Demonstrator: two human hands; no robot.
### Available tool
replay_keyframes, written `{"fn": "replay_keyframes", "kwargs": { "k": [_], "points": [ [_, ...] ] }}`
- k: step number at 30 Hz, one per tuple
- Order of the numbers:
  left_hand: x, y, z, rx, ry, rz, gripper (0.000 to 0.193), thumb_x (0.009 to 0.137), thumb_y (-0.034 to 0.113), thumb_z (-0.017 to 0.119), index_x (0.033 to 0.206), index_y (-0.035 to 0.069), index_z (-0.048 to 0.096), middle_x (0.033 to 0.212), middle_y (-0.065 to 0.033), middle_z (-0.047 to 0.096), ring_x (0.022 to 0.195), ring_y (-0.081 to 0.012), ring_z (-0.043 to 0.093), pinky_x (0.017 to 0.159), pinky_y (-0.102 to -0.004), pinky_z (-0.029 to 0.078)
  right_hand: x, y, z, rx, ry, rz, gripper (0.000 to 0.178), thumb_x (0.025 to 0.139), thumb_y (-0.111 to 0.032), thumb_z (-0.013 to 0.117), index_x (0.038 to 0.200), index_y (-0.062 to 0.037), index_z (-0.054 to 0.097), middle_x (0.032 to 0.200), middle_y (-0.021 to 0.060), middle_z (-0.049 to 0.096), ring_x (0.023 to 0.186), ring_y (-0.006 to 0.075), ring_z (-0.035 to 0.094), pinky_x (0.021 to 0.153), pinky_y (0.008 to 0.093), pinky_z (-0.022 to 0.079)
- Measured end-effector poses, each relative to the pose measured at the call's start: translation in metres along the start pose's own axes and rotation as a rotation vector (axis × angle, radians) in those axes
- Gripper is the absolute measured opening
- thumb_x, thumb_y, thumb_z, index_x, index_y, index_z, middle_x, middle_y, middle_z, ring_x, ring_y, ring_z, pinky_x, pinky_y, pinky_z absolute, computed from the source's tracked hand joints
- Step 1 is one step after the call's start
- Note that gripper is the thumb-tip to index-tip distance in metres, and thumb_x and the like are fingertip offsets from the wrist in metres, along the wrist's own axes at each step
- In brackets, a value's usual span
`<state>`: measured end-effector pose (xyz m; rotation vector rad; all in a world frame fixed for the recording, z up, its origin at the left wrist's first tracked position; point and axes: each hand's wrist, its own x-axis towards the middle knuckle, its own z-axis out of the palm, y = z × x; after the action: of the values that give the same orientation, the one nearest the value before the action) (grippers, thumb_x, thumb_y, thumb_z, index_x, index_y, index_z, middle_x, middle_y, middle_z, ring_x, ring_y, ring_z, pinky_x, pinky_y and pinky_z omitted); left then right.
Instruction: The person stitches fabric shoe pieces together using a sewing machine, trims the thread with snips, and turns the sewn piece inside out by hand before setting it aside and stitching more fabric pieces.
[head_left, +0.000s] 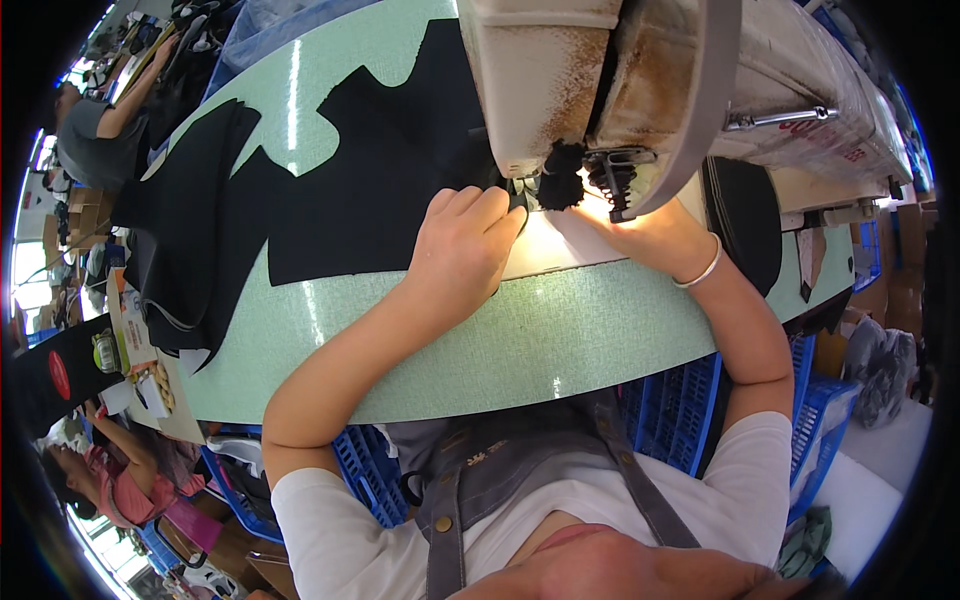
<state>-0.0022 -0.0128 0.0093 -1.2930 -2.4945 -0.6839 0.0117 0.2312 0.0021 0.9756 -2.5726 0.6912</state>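
Observation:
A beige sewing machine (545, 80) with rusty stains stands over the table, its lamp lighting the needle area. My left hand (465, 240) is closed just left of the needle, with a strip of black fabric (519, 203) showing between thumb and fingers. A large black cut fabric piece (350, 190) lies flat to the left of that hand. My right hand (655, 238), a bangle on its wrist, rests low beside the needle area on the right. Its fingertips are lost in glare and behind the machine's dark fittings, so its grip is unclear.
More black cut pieces (190, 220) are stacked on the green tabletop (430, 350) at the left. Another dark stack (742, 225) lies right of my right wrist. Blue crates (670, 410) stand below the table edge. Two other people (100, 130) work at the far left.

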Motion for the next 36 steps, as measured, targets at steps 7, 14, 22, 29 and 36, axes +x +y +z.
{"fn": "replay_keyframes", "kwargs": {
  "k": [7, 14, 22, 29, 36],
  "points": [
    [0.003, 0.001, 0.007, 0.0, 0.13, 0.063, 0.018, 0.069, 0.002, 0.064, 0.087, 0.002, 0.065, 0.075, -0.0036, 0.048, 0.071, -0.0186, 0.05, 0.063, -0.0335, 0.036, 0.002, -0.002, 0.003, -0.092, 0.06, -0.072, 0.022, 0.073, -0.01, 0.071, 0.091, -0.0035, 0.06, 0.089, 0.0097, 0.06, 0.082, 0.0278, 0.062, 0.075, 0.0378, 0.052],
    [0.003, 0.001, 0.008, 0.118, 0.125, 0.127, 0.022, 0.071, 0.003, 0.062, 0.092, 0.0, 0.064, 0.08, -0.0043, 0.049, 0.074, -0.0177, 0.05, 0.065, -0.0319, 0.036, 0.012, -0.015, 0.003, -0.403, 0.08, -0.263, 0.02, 0.077, -0.011, 0.067, 0.098, -0.0094, 0.066, 0.082, 0.0056, 0.059, 0.077, 0.0225, 0.06, 0.066, 0.037, 0.05],
    [0.004, 0.0, -0.014, 0.271, 0.142, 0.114, 0.02, 0.072, 0.007, 0.061, 0.091, 0.004, 0.067, 0.087, -0.0034, 0.053, 0.087, -0.0204, 0.053, 0.096, -0.0449, 0.04, 0.008, -0.002, 0.006, -0.237, 0.138, -0.23, 0.027, 0.074, -0.009, 0.068, 0.101, -0.0124, 0.069, 0.084, 0.0011, 0.063, 0.08, 0.0229, 0.061, 0.069, 0.0355, 0.049],
    [0.006, -0.019, -0.026, 0.01, -0.069, 0.195, 0.023, 0.066, 0.0, 0.063, 0.088, 0.005, 0.068, 0.08, -0.0037, 0.052, 0.083, -0.0218, 0.052, 0.097, -0.0387, 0.042, 0.002, 0.021, 0.001, -0.206, 0.142, -0.203, 0.02, 0.073, -0.013, 0.07, 0.093, -0.0133, 0.067, 0.089, 0.0035, 0.068, 0.08, 0.021, 0.064, 0.072, 0.0405, 0.05],
    [0.001, 0.0, -0.014, 0.115, 0.004, 0.229, 0.016, 0.064, 0.003, 0.059, 0.08, 0.001, 0.061, 0.076, -0.0046, 0.047, 0.077, -0.0208, 0.049, 0.081, -0.0337, 0.042, -0.001, 0.007, 0.004, 0.085, 0.016, 0.001, 0.017, 0.076, -0.009, 0.068, 0.091, -0.0061, 0.061, 0.086, 0.0073, 0.063, 0.079, 0.0263, 0.062, 0.07, 0.0373, 0.051]
  ]
}}
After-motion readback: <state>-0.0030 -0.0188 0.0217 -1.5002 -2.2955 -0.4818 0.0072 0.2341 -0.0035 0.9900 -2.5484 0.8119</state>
